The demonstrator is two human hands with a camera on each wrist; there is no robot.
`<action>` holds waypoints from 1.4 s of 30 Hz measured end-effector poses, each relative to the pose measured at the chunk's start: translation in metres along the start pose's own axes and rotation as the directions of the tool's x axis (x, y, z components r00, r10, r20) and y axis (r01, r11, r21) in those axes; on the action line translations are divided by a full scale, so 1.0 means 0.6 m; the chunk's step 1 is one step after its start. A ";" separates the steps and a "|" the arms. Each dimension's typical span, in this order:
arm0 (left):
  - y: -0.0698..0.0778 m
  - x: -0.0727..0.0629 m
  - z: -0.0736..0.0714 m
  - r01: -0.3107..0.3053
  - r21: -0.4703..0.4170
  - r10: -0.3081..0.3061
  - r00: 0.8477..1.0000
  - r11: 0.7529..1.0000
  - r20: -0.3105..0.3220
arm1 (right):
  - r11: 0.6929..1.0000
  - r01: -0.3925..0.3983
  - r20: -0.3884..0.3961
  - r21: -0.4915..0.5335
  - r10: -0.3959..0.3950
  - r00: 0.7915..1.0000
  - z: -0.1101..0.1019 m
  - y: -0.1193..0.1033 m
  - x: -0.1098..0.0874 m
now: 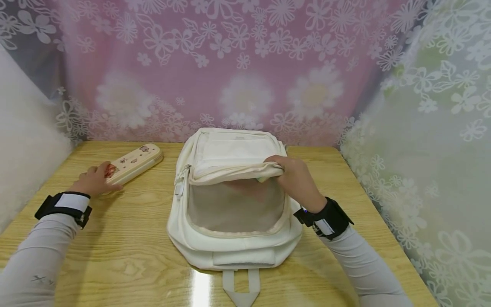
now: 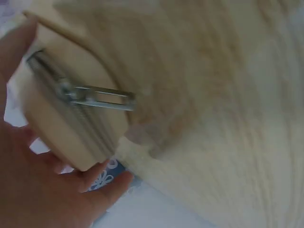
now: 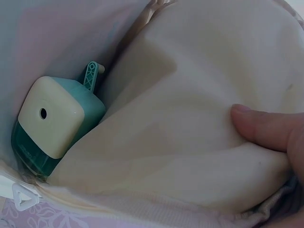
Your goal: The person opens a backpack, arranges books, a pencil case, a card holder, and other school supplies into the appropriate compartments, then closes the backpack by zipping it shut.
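On the table at left lies a cream pencil case [image 1: 134,161] with printed bears. My left hand [image 1: 92,180] holds its near end, thumb on one side and fingers on the other; the left wrist view shows the zipper and metal pull [image 2: 99,97] on that end. A white backpack [image 1: 238,245] lies in the middle with its front compartment unzipped. My right hand [image 1: 297,177] grips the edge of its flap [image 1: 234,171] and lifts it. Inside, in the right wrist view, sits a green and cream pencil sharpener [image 3: 54,116] with a crank handle, beside the cream lining [image 3: 190,118].
The wooden table [image 1: 130,247] carries the backpack and case. Behind it hangs a pink curtain [image 1: 245,64] with white flowers, and a pale flowered curtain [image 1: 429,128] borders the right side. A strap loop [image 1: 241,296] extends from the backpack's near end.
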State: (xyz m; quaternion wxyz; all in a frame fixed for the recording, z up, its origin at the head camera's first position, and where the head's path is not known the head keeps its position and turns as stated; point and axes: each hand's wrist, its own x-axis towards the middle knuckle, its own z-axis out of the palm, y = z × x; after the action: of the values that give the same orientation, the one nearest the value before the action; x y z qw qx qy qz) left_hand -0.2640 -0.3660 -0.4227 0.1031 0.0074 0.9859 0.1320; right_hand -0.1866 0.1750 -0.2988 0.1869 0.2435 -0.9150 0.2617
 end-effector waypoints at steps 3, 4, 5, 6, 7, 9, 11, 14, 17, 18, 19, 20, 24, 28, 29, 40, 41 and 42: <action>0.000 -0.009 -0.003 -0.037 -0.035 0.037 0.999 0.999 0.025 | 1.000 0.001 -0.001 -0.001 -0.001 1.000 0.001 -0.002 0.001; 0.001 -0.015 -0.007 -0.057 -0.050 0.058 0.998 0.997 0.024 | 1.000 0.001 -0.001 0.001 -0.001 1.000 0.001 -0.003 0.001; 0.002 -0.022 -0.011 -0.086 -0.067 0.087 0.996 0.994 0.020 | 1.000 0.002 0.000 0.001 -0.002 1.000 0.001 -0.003 0.002; 0.002 -0.031 -0.016 -0.115 -0.088 0.117 0.993 0.989 0.019 | 1.000 0.002 0.000 -0.001 -0.002 1.000 0.001 -0.004 0.003; 0.001 -0.041 -0.022 -0.146 -0.116 0.148 0.989 0.982 0.012 | 1.000 0.000 0.001 -0.001 0.000 1.000 0.001 -0.004 0.003; 0.000 -0.067 -0.035 -0.185 -0.173 0.187 0.982 0.967 -0.005 | 1.000 -0.003 -0.001 -0.010 0.003 1.000 -0.001 -0.003 0.004; 0.001 -0.098 -0.049 -0.203 -0.232 0.205 0.979 0.951 -0.013 | 1.000 -0.012 -0.010 -0.016 0.012 1.000 -0.005 -0.002 0.005; 0.011 -0.148 -0.069 -0.203 -0.270 0.207 0.978 0.941 -0.015 | 0.999 -0.033 -0.029 -0.021 0.032 0.999 -0.011 0.001 0.006; 0.029 -0.200 -0.085 -0.229 -0.271 0.237 0.971 0.935 -0.003 | 0.998 -0.057 -0.047 -0.005 0.057 0.997 -0.017 0.003 0.010; 0.036 -0.216 -0.090 -0.243 -0.252 0.251 0.968 0.937 0.001 | 0.998 -0.060 -0.050 0.000 0.060 0.997 -0.019 0.004 0.012; 0.045 -0.230 -0.093 -0.267 -0.248 0.277 0.961 0.931 0.006 | 0.998 -0.063 -0.058 0.004 0.064 0.996 -0.021 0.004 0.014; 0.054 -0.243 -0.095 -0.294 -0.241 0.307 0.952 0.925 0.014 | 0.998 -0.063 -0.070 0.003 0.063 0.996 -0.022 0.003 0.017; 0.107 -0.275 -0.093 -0.419 -0.178 0.428 0.904 0.890 0.014 | 0.999 -0.037 -0.117 0.019 0.039 0.992 -0.023 0.003 0.023; 0.182 -0.287 -0.077 -0.488 -0.164 0.493 0.870 0.857 -0.010 | 1.000 -0.004 -0.138 0.030 0.008 0.990 -0.015 0.004 0.024; 0.201 -0.289 -0.072 -0.490 -0.155 0.492 0.870 0.858 -0.027 | 1.000 0.002 -0.137 0.030 0.003 0.991 -0.013 0.004 0.024; 0.364 -0.244 0.012 -0.322 0.041 0.316 0.883 0.946 -0.348 | 1.000 0.000 -0.114 -0.016 -0.002 0.994 -0.001 -0.011 0.031; 0.378 -0.238 0.014 -0.306 0.048 0.301 0.876 0.951 -0.378 | 1.000 -0.002 -0.115 -0.018 0.000 0.993 0.000 -0.013 0.033; 0.392 -0.233 0.015 -0.294 0.058 0.292 0.863 0.954 -0.412 | 1.000 -0.007 -0.118 -0.019 0.005 0.993 0.001 -0.016 0.035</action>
State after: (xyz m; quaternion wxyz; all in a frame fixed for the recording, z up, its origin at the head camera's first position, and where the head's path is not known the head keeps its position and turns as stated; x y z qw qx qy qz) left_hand -0.1285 -0.1424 -0.3414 -0.1305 0.1284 0.9719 0.1479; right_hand -0.1987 0.1605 -0.2856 0.2424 0.2232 -0.9055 0.2675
